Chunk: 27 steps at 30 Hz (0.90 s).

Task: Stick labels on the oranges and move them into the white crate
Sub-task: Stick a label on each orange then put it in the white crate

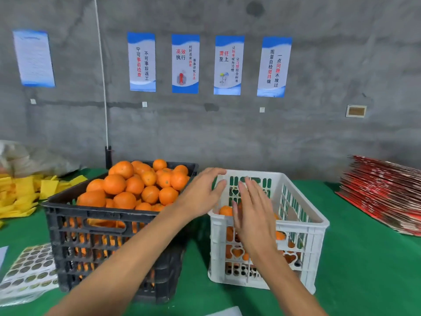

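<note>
Oranges (pixel 136 185) sit heaped in the black crate (pixel 68 215), with a few already low in the white crate (pixel 303 226). Your left hand (pixel 200 195) and right hand (pixel 252 215) hover flat-fingered and empty above it. Expect firm, rounded, slightly slippery fruit; cup each 1 around its middle.

head-worn view, probably slightly downward

Full crate (pixel 68 215) stands centre-left of frame, oranges (pixel 136 185) heaped in it. Second crate (pixel 303 226) just right of it, few oranges inside. Label sheets (pixel 29 267) lower left. Folded cartons (pixel 385 195) far right.
</note>
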Motion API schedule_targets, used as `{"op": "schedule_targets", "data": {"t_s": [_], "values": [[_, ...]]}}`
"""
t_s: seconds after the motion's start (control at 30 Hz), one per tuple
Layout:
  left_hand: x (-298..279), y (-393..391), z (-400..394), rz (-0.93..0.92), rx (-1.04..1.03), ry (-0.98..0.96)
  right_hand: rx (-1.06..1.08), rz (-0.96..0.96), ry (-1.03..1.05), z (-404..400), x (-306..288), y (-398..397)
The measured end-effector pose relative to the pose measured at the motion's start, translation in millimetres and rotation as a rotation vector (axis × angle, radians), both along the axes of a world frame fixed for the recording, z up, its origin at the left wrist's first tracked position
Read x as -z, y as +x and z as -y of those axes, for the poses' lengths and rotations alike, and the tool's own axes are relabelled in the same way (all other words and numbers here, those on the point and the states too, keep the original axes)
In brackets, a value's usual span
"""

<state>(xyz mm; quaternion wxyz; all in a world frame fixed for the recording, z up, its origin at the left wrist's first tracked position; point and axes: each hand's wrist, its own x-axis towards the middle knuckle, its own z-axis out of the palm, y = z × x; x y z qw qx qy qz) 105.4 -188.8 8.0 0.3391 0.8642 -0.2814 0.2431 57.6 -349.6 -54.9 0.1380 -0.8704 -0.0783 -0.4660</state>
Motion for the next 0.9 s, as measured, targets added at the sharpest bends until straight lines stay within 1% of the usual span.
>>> {"op": "schedule_targets", "data": {"t_s": [0.07, 0.13, 0.23, 0.27, 0.3, 0.33, 0.43, 0.47, 0.6, 0.63, 0.7, 0.73, 0.8, 0.83, 0.9], "values": [[-1, 7, -33, -0.024, -0.13, 0.052, -0.182, -0.044, 0.008, -15, 6, 2], [2, 13, -72, -0.11, -0.324, 0.148, -0.334, -0.099, 0.015, -36, 13, 3], [4, 15, -137, -0.343, -0.765, 0.377, -0.46, -0.125, 0.056, -65, 25, 3], [4, 15, -160, -0.436, -0.889, 0.393, -0.491, -0.13, 0.082, -74, 29, 3], [4, 15, -182, -0.502, -0.974, 0.363, -0.515, -0.137, 0.104, -81, 34, 2], [5, 15, -201, -0.542, -1.003, 0.323, -0.531, -0.15, 0.122, -87, 38, 2], [4, 15, -239, -0.534, -0.915, 0.26, -0.558, -0.18, 0.176, -99, 47, -1], [3, 17, -245, -0.522, -0.908, 0.251, -0.562, -0.182, 0.201, -101, 49, -1], [3, 26, -248, -0.572, -0.924, 0.273, -0.561, -0.186, 0.267, -103, 49, -5], [5, 30, -249, -0.554, -0.938, 0.256, -0.56, -0.187, 0.274, -102, 49, -7], [8, 33, -250, -0.503, -0.937, 0.156, -0.554, -0.181, 0.271, -98, 47, -10], [9, 31, -250, -0.448, -0.927, 0.109, -0.551, -0.175, 0.272, -96, 46, -11], [12, 24, -250, -0.236, -0.882, 0.038, -0.551, -0.157, 0.294, -93, 43, -13], [15, 18, -247, -0.101, -0.823, -0.025, -0.553, -0.144, 0.314, -93, 40, -14], [21, -1, -231, 0.128, -0.634, -0.191, -0.569, -0.127, 0.355, -95, 34, -16]]}}
